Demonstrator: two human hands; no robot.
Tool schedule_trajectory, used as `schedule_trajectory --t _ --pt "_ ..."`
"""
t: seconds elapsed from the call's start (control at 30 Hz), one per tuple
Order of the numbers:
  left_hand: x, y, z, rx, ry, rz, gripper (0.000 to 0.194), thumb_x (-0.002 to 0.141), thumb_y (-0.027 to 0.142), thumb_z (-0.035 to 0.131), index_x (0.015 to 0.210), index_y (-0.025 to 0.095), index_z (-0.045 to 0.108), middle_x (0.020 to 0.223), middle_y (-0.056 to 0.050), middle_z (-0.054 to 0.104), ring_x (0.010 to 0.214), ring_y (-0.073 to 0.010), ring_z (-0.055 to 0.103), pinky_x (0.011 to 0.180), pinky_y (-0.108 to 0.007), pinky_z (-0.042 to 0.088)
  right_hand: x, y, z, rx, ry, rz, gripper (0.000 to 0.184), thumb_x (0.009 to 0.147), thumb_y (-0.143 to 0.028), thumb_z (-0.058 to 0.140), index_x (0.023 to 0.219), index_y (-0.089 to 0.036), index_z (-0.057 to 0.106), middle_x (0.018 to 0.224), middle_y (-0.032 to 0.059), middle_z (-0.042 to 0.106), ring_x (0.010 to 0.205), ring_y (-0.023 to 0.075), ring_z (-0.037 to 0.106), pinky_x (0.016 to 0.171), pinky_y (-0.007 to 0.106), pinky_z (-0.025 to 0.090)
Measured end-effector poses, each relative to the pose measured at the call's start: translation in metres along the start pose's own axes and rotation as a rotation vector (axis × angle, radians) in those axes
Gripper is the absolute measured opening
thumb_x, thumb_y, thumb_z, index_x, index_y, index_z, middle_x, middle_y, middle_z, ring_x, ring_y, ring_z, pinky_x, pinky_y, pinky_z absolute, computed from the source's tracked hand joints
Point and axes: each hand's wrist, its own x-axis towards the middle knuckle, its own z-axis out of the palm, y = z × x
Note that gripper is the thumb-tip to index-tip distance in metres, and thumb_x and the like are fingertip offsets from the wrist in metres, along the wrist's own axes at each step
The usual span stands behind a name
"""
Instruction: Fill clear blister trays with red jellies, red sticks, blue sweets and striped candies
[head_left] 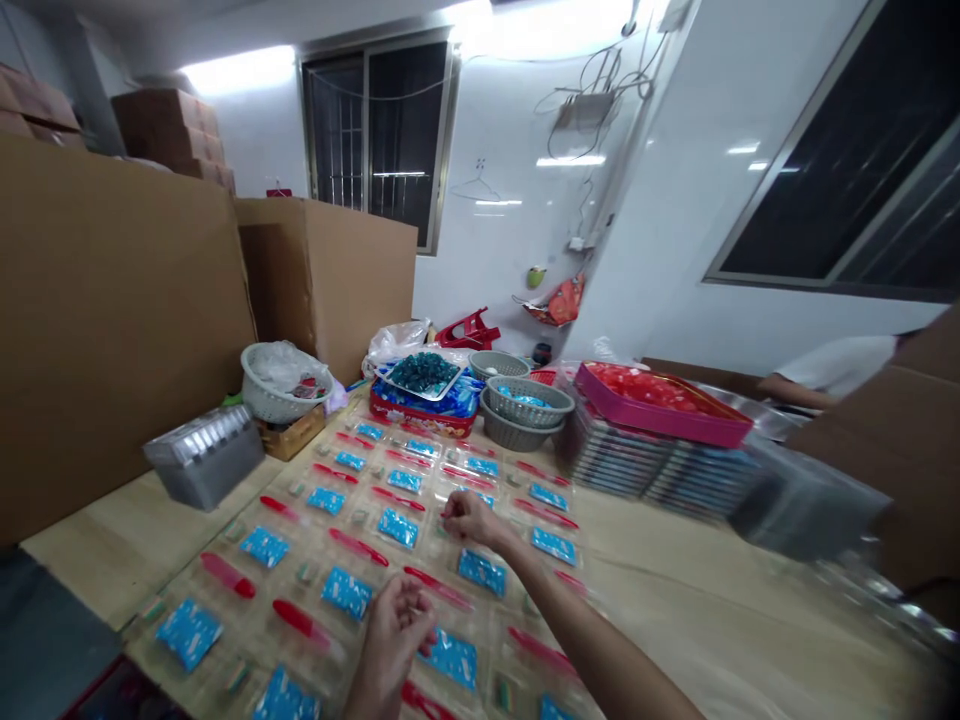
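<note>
Rows of clear plastic trays cover the table, each with a blue packet (349, 592) and a red pen-like piece (358, 547); some also show a small striped block (238, 676). My left hand (397, 625) hovers over the near rows, fingers curled inward, beside another blue packet (454, 658). Whatever it may hold is too small to make out. Farther forward, my right hand (472, 520) is closed in a pinch above a tray in the middle rows. Its fingertips hide anything between them.
Behind the trays stand a red box (424, 422) of blue packets and grey baskets (525, 435). A pink tray (667, 425) of red pieces tops stacked packs at right. Clear plastic trays (202, 460) stand at left near cardboard (120, 330). Another person's sleeve (840, 365) shows far right.
</note>
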Motion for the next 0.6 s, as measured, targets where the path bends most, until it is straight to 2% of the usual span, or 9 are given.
schedule_trajectory --t 0.13,0.3,0.43,0.6 --pt "0.005 0.002 -0.011 -0.007 -0.021 0.006 0.043 0.058 0.045 0.074 0.080 0.016 0.052 0.066 0.000 0.058 0.049 -0.0112 0.056 0.042 -0.019 0.039 0.038 0.000 -0.020 -0.144 0.105 -0.031 0.008 0.059 -0.011 0.057 0.062 -0.016 0.051 0.054 -0.0053 0.052 0.048 0.0067 0.047 0.045 0.016 0.034" --pt "0.009 0.007 -0.020 -0.006 -0.011 -0.007 0.047 0.051 0.049 0.078 0.076 0.016 0.054 0.061 0.001 0.057 0.047 -0.0118 0.055 0.040 -0.019 0.037 0.076 0.003 -0.029 -0.349 0.056 -0.036 0.012 0.055 -0.008 0.064 0.062 -0.014 0.057 0.053 -0.0063 0.052 0.048 0.0069 0.047 0.045 0.016 0.032" --pt "0.014 0.008 -0.025 0.008 -0.037 -0.059 0.049 0.046 0.047 0.081 0.073 0.017 0.054 0.059 0.001 0.057 0.046 -0.0121 0.055 0.041 -0.020 0.038 0.087 0.008 -0.026 -0.506 0.007 -0.092 0.012 0.054 -0.006 0.066 0.063 -0.014 0.062 0.057 -0.0038 0.058 0.054 0.0091 0.050 0.049 0.018 0.033" --pt "0.018 0.006 -0.023 0.018 -0.049 -0.083 0.049 0.046 0.049 0.081 0.070 0.017 0.054 0.056 0.001 0.057 0.045 -0.0117 0.054 0.041 -0.020 0.038 0.082 0.007 -0.019 -0.673 0.025 -0.196 0.017 0.059 -0.004 0.059 0.069 -0.015 0.068 0.072 0.0032 0.067 0.069 0.0150 0.056 0.060 0.023 0.035"
